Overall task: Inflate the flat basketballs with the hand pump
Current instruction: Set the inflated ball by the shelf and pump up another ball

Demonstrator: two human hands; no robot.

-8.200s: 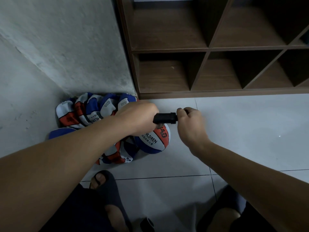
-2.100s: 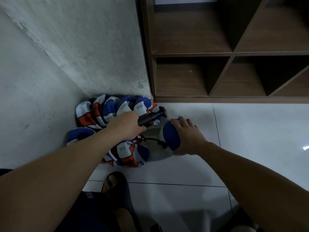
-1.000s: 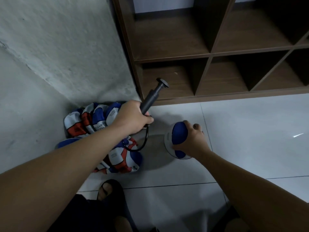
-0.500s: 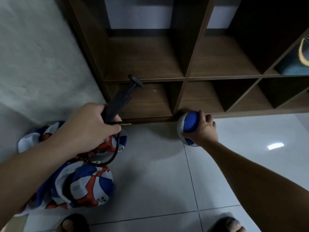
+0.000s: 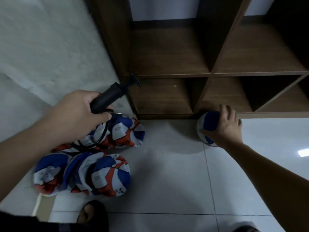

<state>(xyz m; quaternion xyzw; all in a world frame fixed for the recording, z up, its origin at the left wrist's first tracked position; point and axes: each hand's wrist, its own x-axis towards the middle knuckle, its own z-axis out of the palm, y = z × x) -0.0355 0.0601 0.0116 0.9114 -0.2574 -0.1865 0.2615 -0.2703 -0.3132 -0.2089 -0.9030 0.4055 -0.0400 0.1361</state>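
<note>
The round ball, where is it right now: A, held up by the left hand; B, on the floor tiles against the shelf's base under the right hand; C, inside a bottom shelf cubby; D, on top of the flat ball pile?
B: the right hand rests on the round ball, which sits on the floor tiles at the base of the shelf.

Wooden shelf [image 5: 217, 75], tiled floor [image 5: 167, 190]

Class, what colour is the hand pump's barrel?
Black; the hand pump shows best in the head view, gripped by the left hand.
</note>
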